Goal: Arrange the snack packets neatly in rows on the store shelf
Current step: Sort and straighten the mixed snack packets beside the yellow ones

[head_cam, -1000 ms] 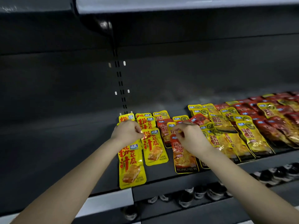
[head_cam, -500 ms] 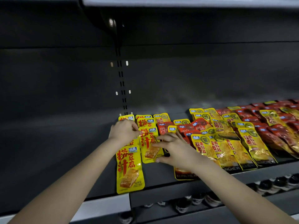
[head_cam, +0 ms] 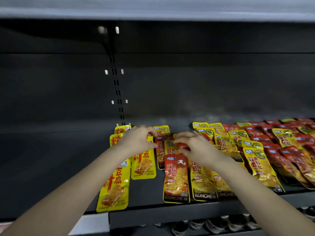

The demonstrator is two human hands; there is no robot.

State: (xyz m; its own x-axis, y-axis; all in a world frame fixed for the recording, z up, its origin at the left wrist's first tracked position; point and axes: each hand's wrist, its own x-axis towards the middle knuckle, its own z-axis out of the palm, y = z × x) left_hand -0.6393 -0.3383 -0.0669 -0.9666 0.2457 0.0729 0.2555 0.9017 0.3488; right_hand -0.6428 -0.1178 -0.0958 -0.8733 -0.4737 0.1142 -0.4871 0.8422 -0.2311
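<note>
1. Dark grey metal store shelf [head_cam: 51,167], matte dark back panel [head_cam: 187,82] behind it, slotted upright strip [head_cam: 117,89] on the panel.
2. Long yellow tofu snack packet [head_cam: 114,189] lies flat at the front left, its lower end at the shelf lip.
3. Second yellow tofu packet [head_cam: 144,166] is just to its right, further back.
4. Left hand [head_cam: 138,140] is over the top of that second packet with fingers curled. Cannot tell if it pinches the packet.
5. Right hand [head_cam: 192,147] pinches a small red packet [head_cam: 183,145] between thumb and fingertips, mid-shelf.
6. Red-and-yellow KONCHEW packet [head_cam: 176,176] lies flat below the right hand, touching a yellow one on its right.
7. Overlapping yellow and red snack packets [head_cam: 259,160] cover the shelf's right half in slanted rows.
8. Lower shelf holds dark blurred items [head_cam: 213,225], which can't be identified.
</note>
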